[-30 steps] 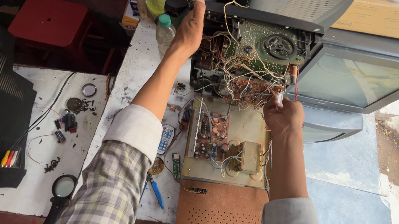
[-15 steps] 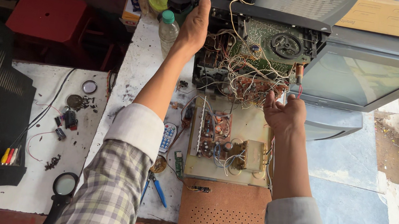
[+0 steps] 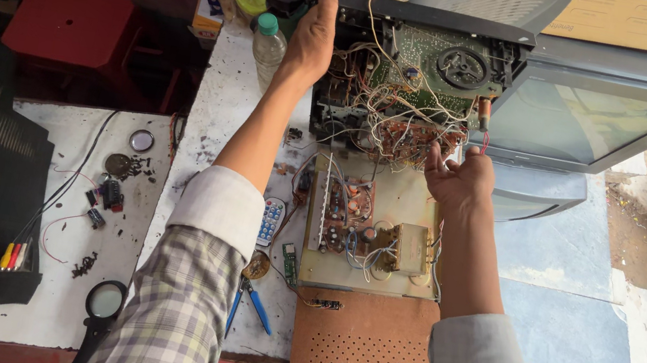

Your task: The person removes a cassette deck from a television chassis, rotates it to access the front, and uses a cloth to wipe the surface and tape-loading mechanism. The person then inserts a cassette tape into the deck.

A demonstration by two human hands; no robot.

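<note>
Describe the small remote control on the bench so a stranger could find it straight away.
Start at the opened chassis full of wires that the left hand steadies, then drop to the white bench beside the left forearm. The remote control lies there, left of the flat circuit board: pale, oblong, with rows of small blue buttons, unlike the blue-handled pliers below.

a white, stained counter carries a clear plastic bottle with a green cap, a small remote control and blue-handled pliers. a red stool stands to the far left, a magnifying glass lies near the front edge, and a grey television set sits at right.
</note>
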